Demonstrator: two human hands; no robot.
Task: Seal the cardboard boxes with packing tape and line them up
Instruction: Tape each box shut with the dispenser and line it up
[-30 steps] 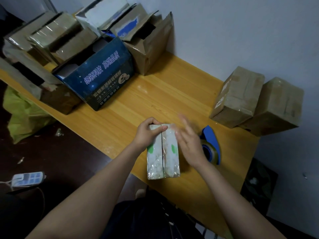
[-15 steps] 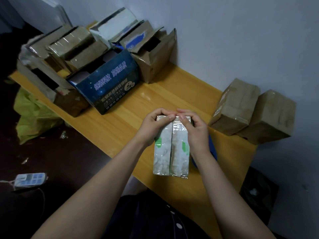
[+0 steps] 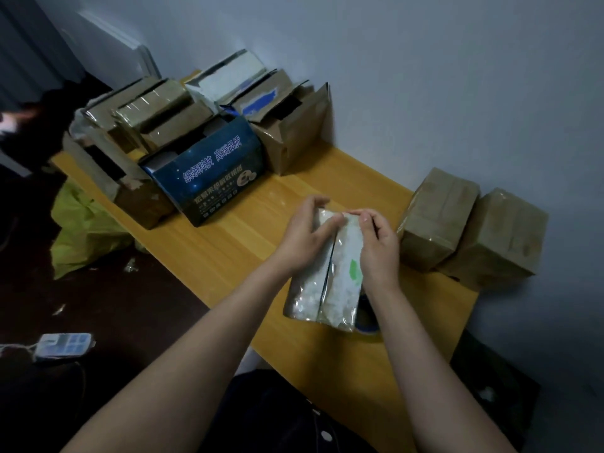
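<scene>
A yellow wooden table (image 3: 228, 243) stands against a pale wall (image 3: 425, 93), and both hands hold a small white box (image 3: 340, 266) on it. The left hand (image 3: 304, 237) curls its fingers round the box's left side, and the right hand (image 3: 379, 246) pinches its far end with bent fingers. Right of the right fingers a taped brown box (image 3: 434, 223) touches a second brown box (image 3: 500, 237); past the left fingers stands a blue box (image 3: 209, 178), and the tape roll (image 3: 367, 322) is half hidden behind the right wrist.
</scene>
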